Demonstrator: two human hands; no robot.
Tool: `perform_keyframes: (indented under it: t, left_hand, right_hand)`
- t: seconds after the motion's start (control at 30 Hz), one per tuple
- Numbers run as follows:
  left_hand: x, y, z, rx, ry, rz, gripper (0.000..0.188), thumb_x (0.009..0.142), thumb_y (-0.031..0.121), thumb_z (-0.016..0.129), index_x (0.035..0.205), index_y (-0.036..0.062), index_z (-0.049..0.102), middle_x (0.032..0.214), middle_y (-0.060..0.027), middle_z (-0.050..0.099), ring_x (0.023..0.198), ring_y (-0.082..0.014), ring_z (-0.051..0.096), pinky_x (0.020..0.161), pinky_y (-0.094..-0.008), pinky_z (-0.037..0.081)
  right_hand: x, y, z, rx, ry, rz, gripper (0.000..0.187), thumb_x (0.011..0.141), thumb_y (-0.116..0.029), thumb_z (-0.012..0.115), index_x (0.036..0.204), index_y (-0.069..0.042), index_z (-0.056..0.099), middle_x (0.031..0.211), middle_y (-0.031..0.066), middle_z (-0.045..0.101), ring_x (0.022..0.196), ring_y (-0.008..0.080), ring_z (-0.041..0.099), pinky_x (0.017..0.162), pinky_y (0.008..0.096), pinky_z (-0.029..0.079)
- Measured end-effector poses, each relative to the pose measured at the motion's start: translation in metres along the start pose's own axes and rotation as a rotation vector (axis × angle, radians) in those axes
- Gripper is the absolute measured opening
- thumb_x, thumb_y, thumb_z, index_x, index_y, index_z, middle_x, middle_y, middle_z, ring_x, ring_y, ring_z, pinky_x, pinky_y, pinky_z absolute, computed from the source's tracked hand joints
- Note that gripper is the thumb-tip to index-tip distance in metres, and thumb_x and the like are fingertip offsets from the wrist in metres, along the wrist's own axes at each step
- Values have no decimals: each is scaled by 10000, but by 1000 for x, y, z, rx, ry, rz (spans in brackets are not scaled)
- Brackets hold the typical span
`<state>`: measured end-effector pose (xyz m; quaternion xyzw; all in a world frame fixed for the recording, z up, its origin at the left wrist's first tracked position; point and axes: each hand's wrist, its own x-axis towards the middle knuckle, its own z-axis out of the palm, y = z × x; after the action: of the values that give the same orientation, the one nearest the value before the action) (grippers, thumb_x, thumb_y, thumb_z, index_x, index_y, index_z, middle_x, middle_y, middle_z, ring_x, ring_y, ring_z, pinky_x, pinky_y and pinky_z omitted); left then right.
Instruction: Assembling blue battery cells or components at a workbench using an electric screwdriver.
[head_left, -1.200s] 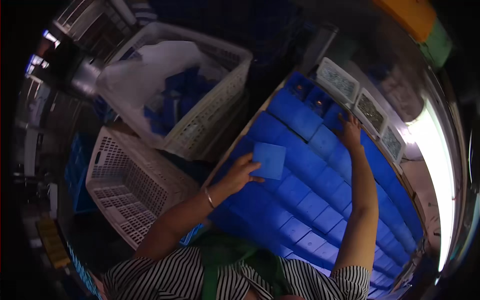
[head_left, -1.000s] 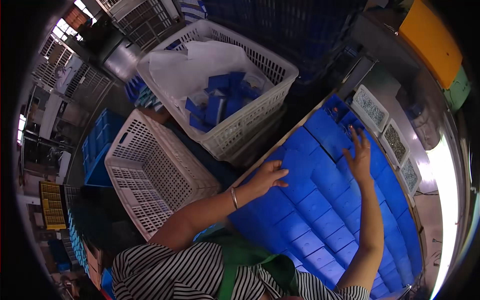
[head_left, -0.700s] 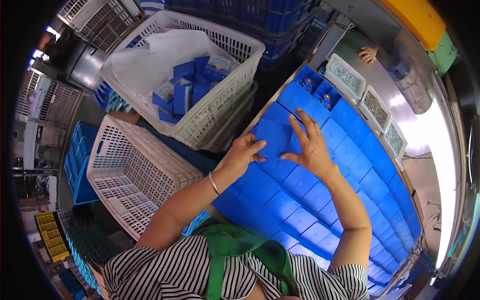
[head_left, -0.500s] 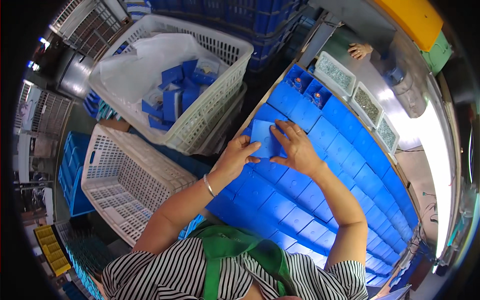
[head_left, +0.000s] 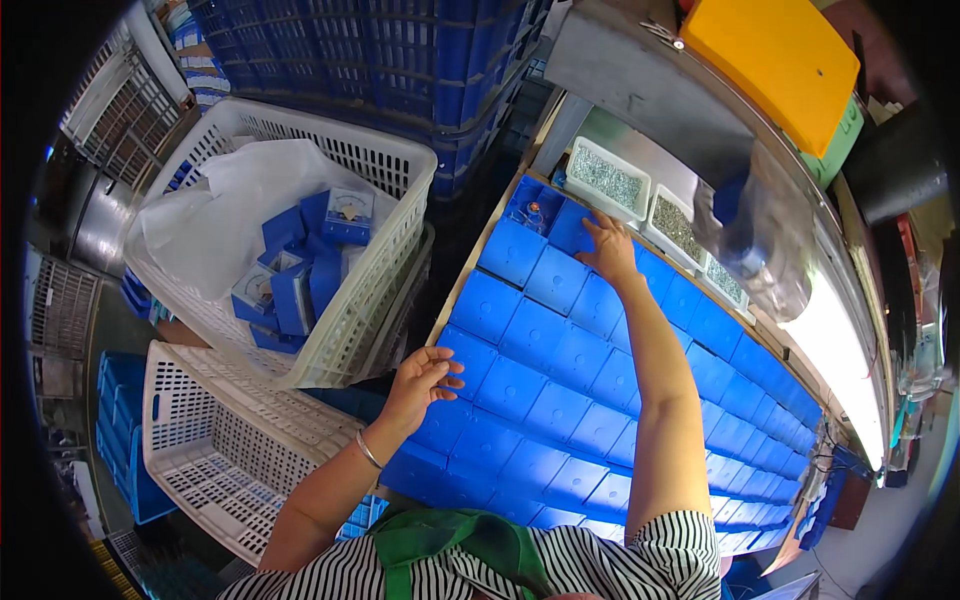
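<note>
Left hand (head_left: 418,388) empty; right hand (head_left: 610,252) at far blue box (head_left: 570,232).
Left fingers half-curled, gripping nothing; right fingers spread, not closed, at the box's right edge; wired open box (head_left: 522,214) just beside, to its left; judged: keep pressure level, fingertips clear of wires (head_left: 535,208).

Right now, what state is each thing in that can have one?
Left hand: unoccupied, fingers curled.
Right hand: fingers spread over a blue box.
Corner box: open, inner parts showing.
Upper white crate: open, partly filled.
Lower white crate: open.
White trays: open, holding small parts.
Lamp: lit.
</note>
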<state>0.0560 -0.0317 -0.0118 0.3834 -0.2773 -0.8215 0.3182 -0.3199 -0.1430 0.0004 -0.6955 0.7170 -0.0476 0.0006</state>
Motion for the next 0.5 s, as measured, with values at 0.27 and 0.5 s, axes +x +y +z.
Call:
perform_keyframes:
  t: [0.27,0.5]
  left_hand:
    - [2,5,-1,1,-26,-14,181,894,127,505,1064,63,509,952,-94,605,791,-181,621,619,-267,511]
    - [3,3,-4,-3,-29,-26,174,898,122,498,1060,59,513,944,-97,603,790,-183,620,620,-269,513]
  right_hand:
    - [-1,-8,10,-125,32,25,658,610,-202,761,1222,-126,530,1362,93,373,1231,308,377,1004,413,344]
    - [6,-5,10,-116,-20,-26,655,605,-214,765,1210,-111,536,1361,100,372,1232,322,360,1010,417,335]
